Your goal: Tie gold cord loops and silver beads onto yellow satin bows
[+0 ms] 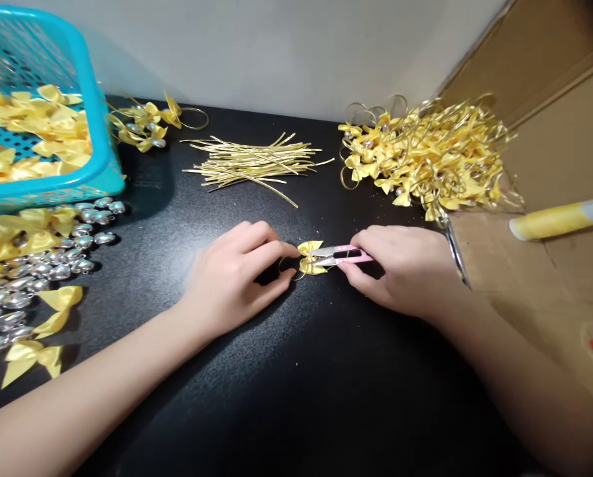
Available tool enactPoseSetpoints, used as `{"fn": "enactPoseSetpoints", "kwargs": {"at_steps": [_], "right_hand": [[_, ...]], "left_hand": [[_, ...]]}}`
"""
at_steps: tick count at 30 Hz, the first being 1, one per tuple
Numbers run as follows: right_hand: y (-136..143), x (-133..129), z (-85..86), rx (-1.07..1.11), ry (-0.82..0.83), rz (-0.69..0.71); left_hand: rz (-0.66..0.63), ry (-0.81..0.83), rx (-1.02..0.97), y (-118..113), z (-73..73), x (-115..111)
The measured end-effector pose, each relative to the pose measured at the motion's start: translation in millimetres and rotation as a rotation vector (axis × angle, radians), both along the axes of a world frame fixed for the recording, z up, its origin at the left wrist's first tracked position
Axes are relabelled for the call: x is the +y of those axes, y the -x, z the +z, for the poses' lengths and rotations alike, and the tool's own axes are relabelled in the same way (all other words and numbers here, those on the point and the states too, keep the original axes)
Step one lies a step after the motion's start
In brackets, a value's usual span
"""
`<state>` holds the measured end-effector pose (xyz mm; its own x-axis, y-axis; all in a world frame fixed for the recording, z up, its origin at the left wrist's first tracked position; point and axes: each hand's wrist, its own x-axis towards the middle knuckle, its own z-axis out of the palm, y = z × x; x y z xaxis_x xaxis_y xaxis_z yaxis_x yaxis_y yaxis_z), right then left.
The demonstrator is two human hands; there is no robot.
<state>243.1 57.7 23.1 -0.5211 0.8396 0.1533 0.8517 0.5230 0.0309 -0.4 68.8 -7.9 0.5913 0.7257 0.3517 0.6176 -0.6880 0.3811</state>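
My left hand (244, 275) pinches a small yellow ribbon bow (312, 248) at its left side, just above the black tabletop. A loop of thin gold wire curls out from under the fingertips. In my right hand (398, 268) are pink-handled thread snips (346, 254), gripped between thumb and fingers. Their pointed blades reach left over the middle of the bow, slightly apart. Whether the blades touch the wire cannot be made out. Beyond the hands lies a bundle of gold wire ties (256, 161).
At the left stands a turquoise basket (95, 132) of yellow bows, with silver beads (20, 300) and loose bows before it. Finished-looking looped bows (430, 156) are heaped at the back right. Cardboard (515, 265) and a yellow-and-white tube (554, 220) border the right side.
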Motion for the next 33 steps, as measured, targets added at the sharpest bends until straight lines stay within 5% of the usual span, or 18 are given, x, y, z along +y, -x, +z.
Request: {"fn": "enactPoseSetpoints", "kwargs": {"at_steps": [10,33], "right_hand": [[5.2,-2.1,-10.6,0.03,-0.186,0.056],[10.3,-5.7,-9.8,0.001,-0.234,0.054]], "left_hand": [[-0.057,-0.008,-0.067,-0.9,-2.6,-0.3],[-0.045,-0.111,-0.045,-2.7,-3.1,-1.2]]}}
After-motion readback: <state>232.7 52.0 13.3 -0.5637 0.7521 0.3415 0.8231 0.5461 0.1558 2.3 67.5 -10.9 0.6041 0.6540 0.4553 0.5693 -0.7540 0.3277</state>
